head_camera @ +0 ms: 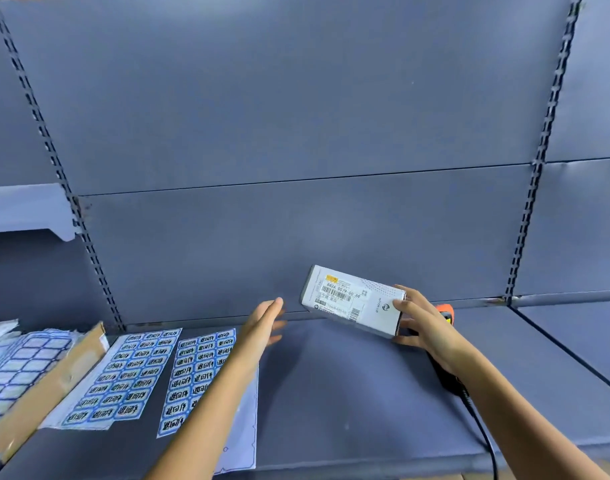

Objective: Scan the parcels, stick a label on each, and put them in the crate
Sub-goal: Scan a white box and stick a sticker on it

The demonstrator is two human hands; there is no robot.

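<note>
White rectangular cardboard parcel (352,303) with barcode slip: tilted above the grey metal shelf (331,393), right end gripped by the right hand (424,323), left hand (265,320) straight-fingered and empty nearby; advise steadying with both, barcode kept uppermost and uncovered for the orange-and-black handheld scanner (447,311) behind.

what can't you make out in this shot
Head view only:
- Scanner: mostly hidden behind the right hand and wrist.
- Box: the fine print below its barcode is too small to read.
- Label sheet: right side covered by the left forearm.
- Crate: outside the frame.
</note>
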